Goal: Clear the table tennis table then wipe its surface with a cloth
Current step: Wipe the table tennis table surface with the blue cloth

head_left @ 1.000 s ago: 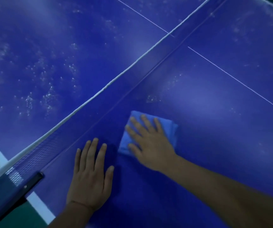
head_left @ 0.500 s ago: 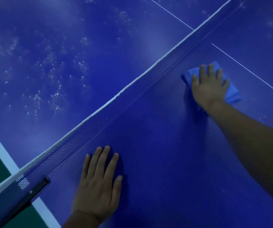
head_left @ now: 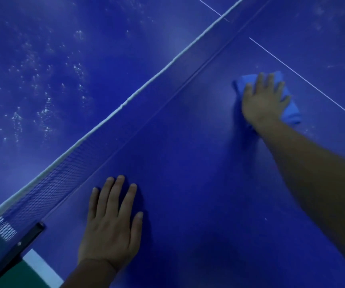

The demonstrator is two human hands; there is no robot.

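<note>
Net [head_left: 49,188] crosses blue table [head_left: 188,183] diagonally; white print on net near post, unreadable. Left hand [head_left: 111,229] flat on table near net, fingers straight, holding nothing. Right hand [head_left: 265,100] presses folded blue cloth [head_left: 290,113] under spread fingers, beside white centre line [head_left: 312,86].

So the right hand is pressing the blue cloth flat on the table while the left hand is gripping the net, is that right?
Not quite. The head view shows the left hand resting flat on the table beside the net, not gripping it. The rest holds: the right hand presses the blue cloth flat on the table.
</note>
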